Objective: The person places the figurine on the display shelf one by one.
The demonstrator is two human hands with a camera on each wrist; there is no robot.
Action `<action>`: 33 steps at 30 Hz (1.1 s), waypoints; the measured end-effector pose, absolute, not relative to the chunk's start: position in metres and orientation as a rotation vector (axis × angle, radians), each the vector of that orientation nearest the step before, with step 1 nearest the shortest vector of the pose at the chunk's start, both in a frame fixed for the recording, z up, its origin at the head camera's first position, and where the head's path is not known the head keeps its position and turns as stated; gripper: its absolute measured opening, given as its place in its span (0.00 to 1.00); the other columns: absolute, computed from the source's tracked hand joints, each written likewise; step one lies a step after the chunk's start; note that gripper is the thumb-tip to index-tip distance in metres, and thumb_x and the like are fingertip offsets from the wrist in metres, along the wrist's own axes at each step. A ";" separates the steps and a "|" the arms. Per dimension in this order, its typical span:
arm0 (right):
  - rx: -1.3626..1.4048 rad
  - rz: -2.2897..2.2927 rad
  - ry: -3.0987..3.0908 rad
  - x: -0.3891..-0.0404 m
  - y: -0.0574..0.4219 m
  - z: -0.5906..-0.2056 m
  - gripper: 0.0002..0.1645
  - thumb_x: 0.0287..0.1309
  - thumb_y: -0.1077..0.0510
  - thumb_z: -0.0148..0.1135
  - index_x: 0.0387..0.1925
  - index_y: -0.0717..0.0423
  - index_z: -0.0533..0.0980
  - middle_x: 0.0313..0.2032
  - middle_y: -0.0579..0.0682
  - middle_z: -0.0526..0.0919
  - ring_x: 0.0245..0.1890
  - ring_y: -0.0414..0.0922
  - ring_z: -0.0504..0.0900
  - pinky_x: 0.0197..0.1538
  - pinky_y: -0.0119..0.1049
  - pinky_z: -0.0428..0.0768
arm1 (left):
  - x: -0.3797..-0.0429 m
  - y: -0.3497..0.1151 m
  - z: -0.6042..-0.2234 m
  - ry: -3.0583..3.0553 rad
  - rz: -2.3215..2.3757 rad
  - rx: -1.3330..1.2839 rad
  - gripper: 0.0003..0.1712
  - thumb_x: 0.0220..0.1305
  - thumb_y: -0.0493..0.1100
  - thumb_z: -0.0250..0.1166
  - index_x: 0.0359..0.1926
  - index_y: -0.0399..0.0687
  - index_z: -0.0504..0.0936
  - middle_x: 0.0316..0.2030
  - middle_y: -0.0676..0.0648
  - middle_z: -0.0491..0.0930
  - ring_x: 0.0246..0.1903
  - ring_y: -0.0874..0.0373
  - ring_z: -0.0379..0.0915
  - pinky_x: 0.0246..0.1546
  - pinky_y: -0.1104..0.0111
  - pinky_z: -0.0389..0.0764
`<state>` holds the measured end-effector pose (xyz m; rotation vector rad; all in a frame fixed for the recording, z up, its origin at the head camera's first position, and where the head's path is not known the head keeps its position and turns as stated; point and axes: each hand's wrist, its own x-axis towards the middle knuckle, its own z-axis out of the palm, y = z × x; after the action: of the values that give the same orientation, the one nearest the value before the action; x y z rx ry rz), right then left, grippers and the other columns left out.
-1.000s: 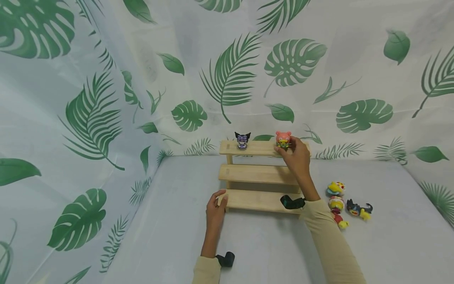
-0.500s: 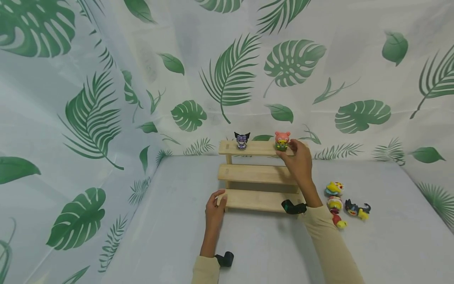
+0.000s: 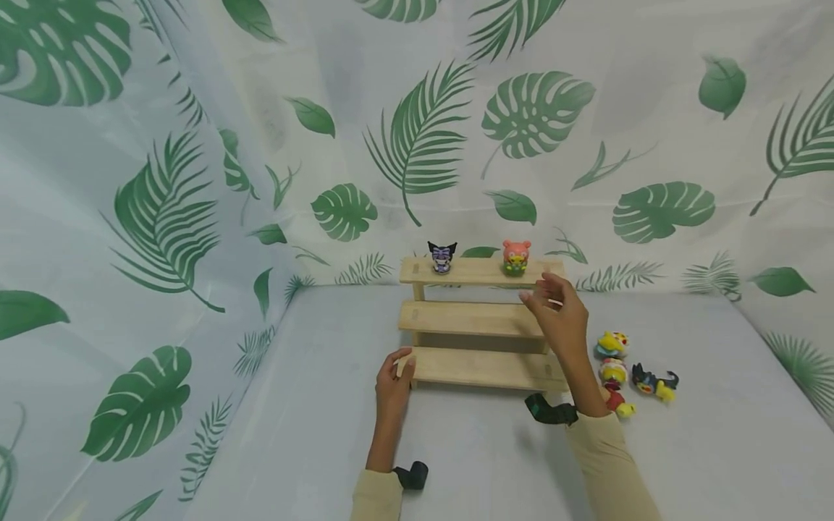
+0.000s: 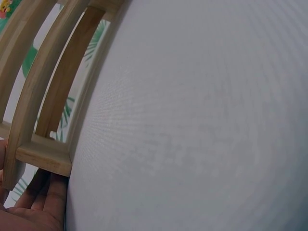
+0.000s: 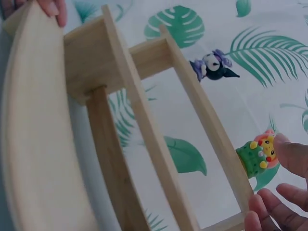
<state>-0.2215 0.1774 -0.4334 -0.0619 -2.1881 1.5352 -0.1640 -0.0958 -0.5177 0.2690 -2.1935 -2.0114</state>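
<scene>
A three-tier wooden display shelf [image 3: 478,318] stands against the back cloth. My left hand [image 3: 393,380] grips the left end of its lowest tier, thumb over the top; in the left wrist view the fingers [image 4: 55,197] reach beneath the end. On the top tier sit a black-and-purple figurine [image 3: 441,258] at the left and a pink-hooded figurine with a yellow face and green body [image 3: 515,259] to the right. My right hand [image 3: 562,311] holds nothing, its fingers loosely bent, just below and right of the pink-hooded figurine [image 5: 257,154], apart from it in the head view.
Right of the shelf, several figurines lie on the white cloth: a yellow-and-blue one [image 3: 612,344], a yellow-and-white one [image 3: 614,371], a red-and-yellow one [image 3: 619,403] and a black one with yellow [image 3: 654,382]. Leaf-printed cloth walls [image 3: 417,239] rise behind and at the left.
My right hand has let go of the pink-hooded figurine and drawn back down and to the right. The figurine stays on the top tier. My left hand keeps its grip.
</scene>
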 end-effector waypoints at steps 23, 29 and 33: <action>-0.386 1.532 -2.166 -0.170 0.215 -0.471 0.21 0.64 0.52 0.63 0.55 0.59 0.76 0.51 0.55 0.80 0.37 0.25 0.76 0.37 0.15 0.73 | -0.163 -0.094 -0.517 -2.195 -1.991 0.277 0.17 0.68 0.39 0.61 0.55 0.38 0.79 0.63 0.39 0.73 0.68 0.44 0.63 0.54 0.61 0.72; -0.511 1.512 -2.164 -0.162 0.230 -0.477 0.22 0.66 0.51 0.60 0.56 0.58 0.76 0.50 0.49 0.79 0.34 0.25 0.76 0.36 0.15 0.74 | -0.171 -0.094 -0.534 -2.197 -1.974 0.304 0.17 0.68 0.40 0.61 0.55 0.40 0.79 0.63 0.39 0.74 0.66 0.42 0.65 0.50 0.62 0.74; -0.627 1.584 -2.111 -0.162 0.243 -0.482 0.22 0.65 0.51 0.60 0.56 0.57 0.75 0.45 0.38 0.76 0.34 0.27 0.78 0.36 0.16 0.76 | -0.179 -0.095 -0.551 -2.187 -1.968 0.314 0.17 0.68 0.43 0.63 0.55 0.45 0.80 0.63 0.43 0.75 0.58 0.49 0.72 0.39 0.72 0.72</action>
<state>-0.1622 0.2430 -0.4819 -0.6274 -2.1114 1.5843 -0.1790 -0.0953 -0.5506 0.3137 -2.1869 -1.9682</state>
